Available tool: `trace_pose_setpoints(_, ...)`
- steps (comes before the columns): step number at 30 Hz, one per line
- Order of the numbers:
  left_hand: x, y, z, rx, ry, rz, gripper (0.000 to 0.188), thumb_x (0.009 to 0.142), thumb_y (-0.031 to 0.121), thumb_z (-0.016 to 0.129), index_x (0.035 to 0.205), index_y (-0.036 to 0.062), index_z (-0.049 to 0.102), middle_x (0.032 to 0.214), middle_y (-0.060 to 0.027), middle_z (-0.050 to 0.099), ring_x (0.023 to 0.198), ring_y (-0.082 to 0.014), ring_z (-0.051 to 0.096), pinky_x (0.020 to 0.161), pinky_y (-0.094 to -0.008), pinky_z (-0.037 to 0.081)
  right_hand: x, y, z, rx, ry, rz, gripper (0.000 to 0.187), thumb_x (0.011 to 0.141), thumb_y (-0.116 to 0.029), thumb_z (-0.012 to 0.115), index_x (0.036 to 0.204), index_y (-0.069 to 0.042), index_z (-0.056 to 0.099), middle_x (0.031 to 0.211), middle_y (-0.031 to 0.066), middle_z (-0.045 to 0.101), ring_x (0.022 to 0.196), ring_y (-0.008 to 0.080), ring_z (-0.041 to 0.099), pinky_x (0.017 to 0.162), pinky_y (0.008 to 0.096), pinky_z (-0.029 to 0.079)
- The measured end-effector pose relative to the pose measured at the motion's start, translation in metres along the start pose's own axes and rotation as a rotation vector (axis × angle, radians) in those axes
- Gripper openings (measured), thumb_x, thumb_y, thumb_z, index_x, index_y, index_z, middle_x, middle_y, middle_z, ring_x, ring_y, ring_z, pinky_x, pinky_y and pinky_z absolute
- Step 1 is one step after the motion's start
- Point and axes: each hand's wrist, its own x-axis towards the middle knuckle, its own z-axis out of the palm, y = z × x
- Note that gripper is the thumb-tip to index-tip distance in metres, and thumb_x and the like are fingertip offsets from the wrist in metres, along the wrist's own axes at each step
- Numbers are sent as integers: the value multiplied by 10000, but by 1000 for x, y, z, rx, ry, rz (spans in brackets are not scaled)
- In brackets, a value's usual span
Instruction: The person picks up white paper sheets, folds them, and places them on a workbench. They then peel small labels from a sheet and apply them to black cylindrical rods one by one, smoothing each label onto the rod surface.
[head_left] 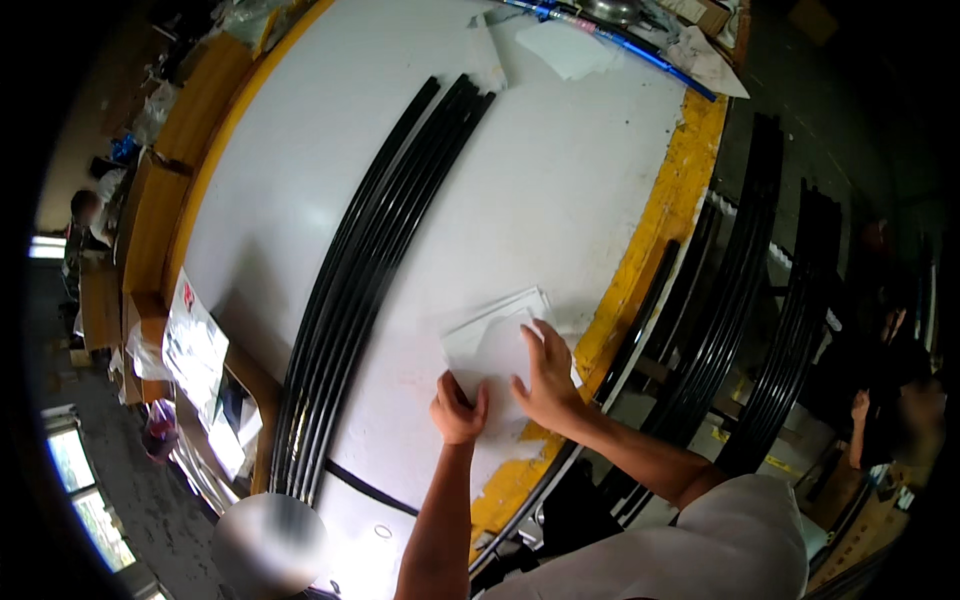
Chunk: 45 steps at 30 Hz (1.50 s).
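A thin stack of white sheets (490, 338) lies slightly fanned on the white tabletop, close to its worn yellow right edge. At the near left corner of the stack, my left hand (460, 410) has its fingers curled and thumb raised, pinching the sheets' near edge. Over the right part of the stack is my right hand (548, 378), thumb and fingers spread apart with nothing gripped. Part of the stack is hidden beneath it. Left of both hands, a bundle of long black tubes (370, 270) runs lengthwise along the table.
More black tubes (720, 320) rest on racks beyond the table's right edge. A blue pole (650, 58) and loose papers (570, 48) lie at the far end. Cardboard boxes (155, 225) and plastic-wrapped items line the left side. Another person (880, 390) is at the right.
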Motion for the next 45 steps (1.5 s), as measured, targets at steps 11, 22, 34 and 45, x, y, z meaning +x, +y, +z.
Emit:
trace_pose_setpoints(11, 5, 11, -2, 30, -3, 30, 361, 722, 162, 747, 989, 56, 528, 537, -10, 480, 403, -188, 474, 417, -302, 390, 288, 149, -122, -320, 216, 149, 559, 856, -355, 630, 1216, 50, 496, 1225, 220, 529, 1125, 356, 505, 959, 443, 430)
trace_pose_setpoints(22, -3, 4, -1, 120, -43, 34, 370, 705, 168, 746, 983, 53, 532, 523, -1, 470, 396, -172, 466, 402, -292, 382, 462, 158, -135, -699, 185, 384, 1061, 655, -658, 695, 1439, -45, 329, 1511, 217, 246, 1404, 398, 203, 1103, 535, 241)
trace_pose_setpoints(34, 4, 9, -5, 149, -97, 98, 442, 674, 146, 767, 999, -12, 513, 505, 1, 432, 374, -168, 441, 378, -286, 355, 527, 250, -205, -480, 247, 530, 1292, 510, -844, 644, 1409, 37, 355, 1448, 248, 348, 1349, 434, 292, 1084, 517, 278)
trace_pose_setpoints(45, 2, 8, -2, 174, -83, 113, 449, 669, 157, 781, 986, -11, 511, 475, 11, 411, 344, -152, 412, 360, -275, 329, 544, 220, -218, -594, -102, 434, 1139, 487, -684, 800, 1339, 2, 484, 1462, 224, 324, 1356, 421, 259, 1040, 515, 324)
